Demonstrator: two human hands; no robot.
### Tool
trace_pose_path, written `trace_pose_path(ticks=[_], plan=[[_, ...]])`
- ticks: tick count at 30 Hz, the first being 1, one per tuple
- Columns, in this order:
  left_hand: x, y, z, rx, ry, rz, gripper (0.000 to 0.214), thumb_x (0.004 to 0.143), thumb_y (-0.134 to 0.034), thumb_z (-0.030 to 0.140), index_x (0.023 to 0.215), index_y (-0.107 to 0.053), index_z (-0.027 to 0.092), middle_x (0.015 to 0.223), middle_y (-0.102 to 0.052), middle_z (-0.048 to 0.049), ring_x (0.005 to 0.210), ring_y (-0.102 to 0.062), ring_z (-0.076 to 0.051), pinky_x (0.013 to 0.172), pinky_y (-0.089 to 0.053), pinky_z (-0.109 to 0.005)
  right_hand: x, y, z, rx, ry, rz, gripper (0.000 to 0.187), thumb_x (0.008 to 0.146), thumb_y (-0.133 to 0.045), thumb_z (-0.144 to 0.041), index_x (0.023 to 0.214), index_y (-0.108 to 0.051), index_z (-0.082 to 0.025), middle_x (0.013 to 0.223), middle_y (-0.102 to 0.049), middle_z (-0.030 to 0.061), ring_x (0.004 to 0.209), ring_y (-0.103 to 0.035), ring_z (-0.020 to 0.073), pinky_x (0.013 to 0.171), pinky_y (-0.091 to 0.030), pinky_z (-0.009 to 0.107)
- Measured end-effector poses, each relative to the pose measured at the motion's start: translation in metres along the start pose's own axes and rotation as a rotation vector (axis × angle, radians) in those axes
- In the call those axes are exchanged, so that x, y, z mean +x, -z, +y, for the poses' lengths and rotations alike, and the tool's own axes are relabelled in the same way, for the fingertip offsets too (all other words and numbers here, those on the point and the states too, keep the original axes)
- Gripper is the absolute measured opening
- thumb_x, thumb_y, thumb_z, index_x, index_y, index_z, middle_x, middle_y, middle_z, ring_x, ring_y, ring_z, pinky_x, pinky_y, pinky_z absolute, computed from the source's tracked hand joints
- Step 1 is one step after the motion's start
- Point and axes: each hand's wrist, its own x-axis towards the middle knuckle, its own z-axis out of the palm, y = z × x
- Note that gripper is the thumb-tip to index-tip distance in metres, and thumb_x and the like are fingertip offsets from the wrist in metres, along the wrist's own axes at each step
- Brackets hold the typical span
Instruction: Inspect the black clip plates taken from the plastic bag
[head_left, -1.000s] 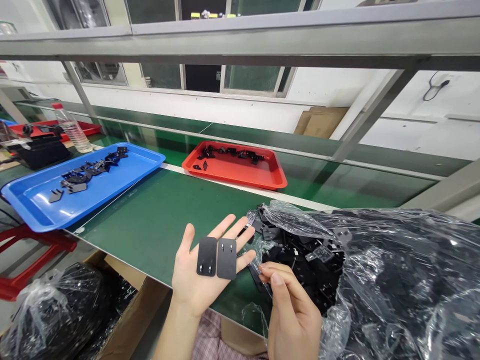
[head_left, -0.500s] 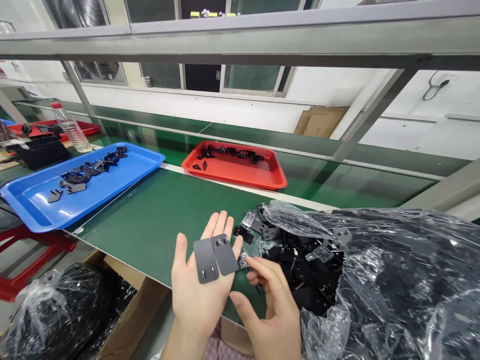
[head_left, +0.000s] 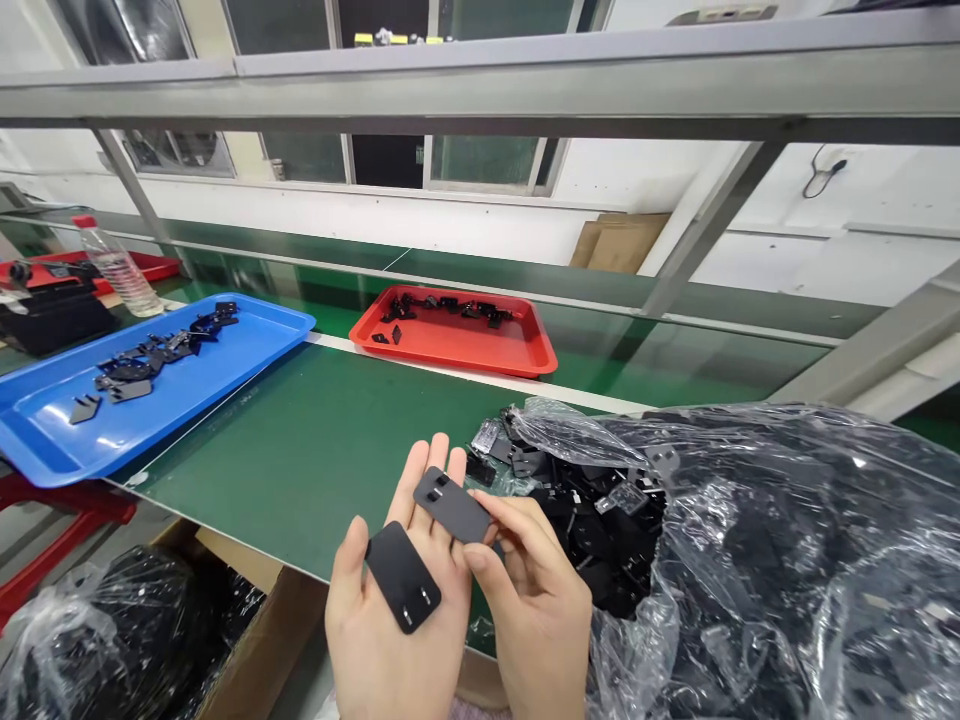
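Observation:
My left hand [head_left: 405,640] is palm up with its fingers stretched out. Across the palm lies a flat black two-pin plug plate [head_left: 397,570], its two metal pins near the lower end. Between thumb and forefinger, my right hand [head_left: 544,600] pinches the near end of a second plug plate [head_left: 456,505], whose pins show at its far end. That second plate is over the left fingers. Right of my hands, a heap of black plug parts [head_left: 600,540] spills from a clear plastic bag [head_left: 765,560].
A blue tray [head_left: 255,345] on the left and a red tray [head_left: 480,350] behind hold black plug pieces on the green bench [head_left: 322,420]. A water bottle [head_left: 124,275] stands far left. Below the bench edge sits a cardboard box [head_left: 259,640] with bagged parts. A metal shelf [head_left: 480,85] crosses above.
My right hand has moved in and taken one plug plate, which is now turned at an angle. The other plate has rotated on my left palm. The view has shifted slightly.

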Motion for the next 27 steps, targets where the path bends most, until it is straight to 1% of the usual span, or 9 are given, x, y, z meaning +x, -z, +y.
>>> trace_pose_path(ticks=[3, 5, 7, 9, 11, 13, 17, 21, 27], plan=[[-0.006, 0.0, -0.001, 0.0, -0.005, 0.021, 0.043, 0.075, -0.029, 0.043, 0.104, -0.058, 0.031, 0.133, -0.036, 0.0053, 0.118, -0.047, -0.011, 0.073, -0.051, -0.011, 0.005, 0.0, -0.005, 0.06, -0.009, 0.005, 0.022, 0.079, -0.057, -0.023, 0.101, -0.06, -0.025, 0.087, -0.051, 0.0014, 0.071, -0.051, 0.004, 0.062, -0.044, 0.012], [-0.008, 0.003, -0.002, 0.006, -0.007, 0.034, 0.038, 0.074, -0.032, 0.041, 0.102, -0.058, 0.035, 0.132, -0.037, 0.0066, 0.115, -0.049, -0.011, 0.077, -0.051, -0.014, 0.007, 0.0, -0.009, 0.092, -0.007, -0.001, 0.024, 0.079, -0.056, -0.022, 0.102, -0.059, -0.027, 0.088, -0.051, 0.0011, 0.072, -0.051, 0.0033, 0.063, -0.044, 0.01], [-0.01, 0.008, -0.003, 0.031, -0.014, 0.057, 0.031, 0.072, -0.04, 0.036, 0.097, -0.058, 0.039, 0.129, -0.041, 0.0085, 0.112, -0.051, -0.01, 0.081, -0.051, -0.017, 0.007, -0.001, -0.012, 0.118, 0.006, -0.017, 0.026, 0.08, -0.054, -0.021, 0.105, -0.059, -0.029, 0.089, -0.051, 0.001, 0.073, -0.051, 0.0031, 0.063, -0.044, 0.01], [-0.009, 0.013, -0.004, 0.059, -0.04, 0.081, 0.029, 0.069, -0.047, 0.03, 0.093, -0.059, 0.042, 0.123, -0.047, 0.0091, 0.109, -0.053, -0.009, 0.079, -0.051, -0.014, 0.007, 0.0, -0.015, 0.124, 0.041, -0.033, 0.028, 0.081, -0.053, -0.021, 0.107, -0.058, -0.03, 0.088, -0.051, 0.0012, 0.074, -0.05, 0.0036, 0.063, -0.043, 0.01], [-0.007, 0.016, -0.004, 0.081, -0.085, 0.086, 0.033, 0.067, -0.052, 0.025, 0.093, -0.058, 0.044, 0.119, -0.051, 0.0095, 0.105, -0.055, -0.008, 0.075, -0.051, -0.01, 0.006, 0.0, -0.017, 0.132, 0.078, -0.051, 0.028, 0.082, -0.052, -0.021, 0.108, -0.058, -0.029, 0.086, -0.05, 0.0016, 0.074, -0.05, 0.0047, 0.062, -0.043, 0.012], [-0.006, 0.018, -0.005, 0.1, -0.115, 0.081, 0.037, 0.064, -0.056, 0.023, 0.094, -0.057, 0.045, 0.118, -0.051, 0.0104, 0.102, -0.057, -0.008, 0.072, -0.051, -0.009, 0.005, -0.001, -0.018, 0.145, 0.093, -0.056, 0.028, 0.083, -0.051, -0.022, 0.109, -0.057, -0.03, 0.087, -0.049, 0.0018, 0.076, -0.051, 0.0059, 0.063, -0.043, 0.015], [-0.004, 0.019, -0.004, 0.121, -0.125, 0.097, 0.043, 0.058, -0.064, 0.021, 0.093, -0.058, 0.045, 0.116, -0.053, 0.0103, 0.099, -0.058, -0.009, 0.067, -0.051, -0.007, 0.003, -0.003, -0.019, 0.148, 0.113, -0.038, 0.029, 0.083, -0.05, -0.023, 0.11, -0.055, -0.031, 0.088, -0.049, 0.0015, 0.078, -0.051, 0.0063, 0.063, -0.044, 0.015], [-0.001, 0.02, -0.002, 0.167, -0.149, 0.068, 0.048, 0.051, -0.072, 0.025, 0.093, -0.059, 0.042, 0.115, -0.054, 0.0078, 0.098, -0.058, -0.011, 0.072, -0.052, -0.014, 0.003, -0.005, -0.017, 0.133, 0.121, 0.003, 0.027, 0.084, -0.049, -0.023, 0.109, -0.056, -0.03, 0.088, -0.05, 0.0008, 0.079, -0.05, 0.0048, 0.066, -0.043, 0.012], [0.009, 0.025, 0.001, 0.253, -0.197, 0.049, 0.048, 0.05, -0.074, 0.025, 0.094, -0.06, 0.037, 0.116, -0.053, 0.0046, 0.098, -0.059, -0.01, 0.074, -0.051, -0.011, 0.006, -0.006, -0.013, 0.136, 0.118, 0.017, 0.029, 0.084, -0.048, -0.018, 0.11, -0.056, -0.028, 0.091, -0.051, 0.0011, 0.079, -0.05, 0.0033, 0.065, -0.042, 0.009]])
